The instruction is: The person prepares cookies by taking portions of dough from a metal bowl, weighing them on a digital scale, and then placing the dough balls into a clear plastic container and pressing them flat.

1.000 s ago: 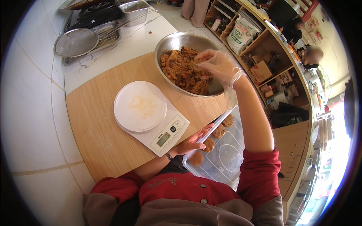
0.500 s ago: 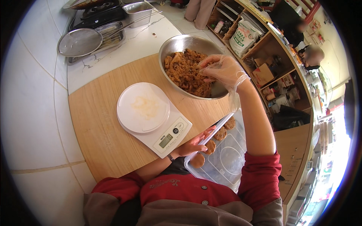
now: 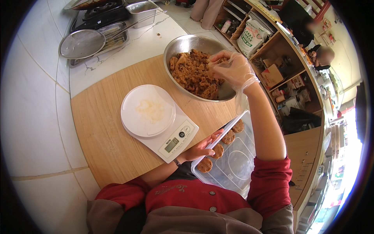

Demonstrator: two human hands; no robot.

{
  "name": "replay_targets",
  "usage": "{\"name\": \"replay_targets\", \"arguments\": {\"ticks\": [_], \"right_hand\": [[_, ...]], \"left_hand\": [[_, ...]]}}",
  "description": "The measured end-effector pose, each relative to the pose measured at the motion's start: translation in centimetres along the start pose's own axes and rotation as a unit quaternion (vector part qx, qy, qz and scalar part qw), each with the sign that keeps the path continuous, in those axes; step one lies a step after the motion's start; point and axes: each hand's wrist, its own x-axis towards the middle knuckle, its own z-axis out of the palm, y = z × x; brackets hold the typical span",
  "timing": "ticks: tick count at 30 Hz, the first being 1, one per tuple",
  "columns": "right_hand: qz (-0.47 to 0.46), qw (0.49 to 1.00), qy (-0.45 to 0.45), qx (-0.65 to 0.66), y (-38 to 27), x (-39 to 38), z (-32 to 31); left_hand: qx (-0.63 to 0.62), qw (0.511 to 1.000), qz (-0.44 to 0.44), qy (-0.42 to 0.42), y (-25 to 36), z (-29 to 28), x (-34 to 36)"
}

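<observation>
A steel bowl point(image 3: 187, 42) holds a crumbly, moist brown mixture point(image 3: 193, 72). Over its right side is my right hand point(image 3: 235, 70), in a clear plastic glove, with curled fingers drawn together; whether some mixture is between them is hard to see. My bare left hand point(image 3: 199, 150) grips the near-left rim of a clear plastic tray point(image 3: 230, 165), thumb over the edge. Along that rim inside the tray lie several round brown patties point(image 3: 217, 151). A white kitchen scale point(image 3: 150, 111) with a pale smear on its plate sits on the wooden board point(image 3: 97, 128).
At the back left are a round sieve point(image 3: 82, 44), a metal tray and a square metal tin point(image 3: 142, 15). White tiled wall point(image 3: 37, 117) borders the left. To the right stand wooden shelves point(image 3: 272, 50) with a flour-like sack point(image 3: 252, 37); people are beyond them.
My right hand has shifted slightly within the bowl, turning so its fingers curl more. The tray has tilted or moved a little, while my left hand keeps its grip.
</observation>
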Motion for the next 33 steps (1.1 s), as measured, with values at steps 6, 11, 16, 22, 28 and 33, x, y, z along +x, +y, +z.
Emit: {"name": "replay_targets", "arguments": {"ticks": [6,11,16,22,28,33], "right_hand": [[-0.014,0.99,0.012,-0.142,-0.9,-0.1,0.5],[-0.001,0.99,-0.03,0.14,-1.6,-1.1,0.4],[-0.201,0.958,-0.204,0.023,-4.7,-3.6,3.9],[-0.366,0.894,-0.185,-0.18,-5.3,-6.2,9.3],[-0.391,0.895,-0.099,-0.192,-5.3,-6.8,8.7],[-0.195,0.973,0.001,-0.124,-7.4,-5.9,4.3]], "left_hand": [[-0.008,1.0,0.003,0.007,0.3,0.2,0.0],[0.02,0.999,0.04,-0.009,-0.9,-0.3,0.2],[0.019,1.0,0.0,0.003,-0.1,-0.4,-0.2],[-0.004,0.99,-0.138,0.029,-0.8,-0.6,-1.0],[0.031,0.995,-0.078,0.045,0.2,0.2,-1.0],[0.01,1.0,0.013,0.024,-0.5,-0.6,-0.4]]}}
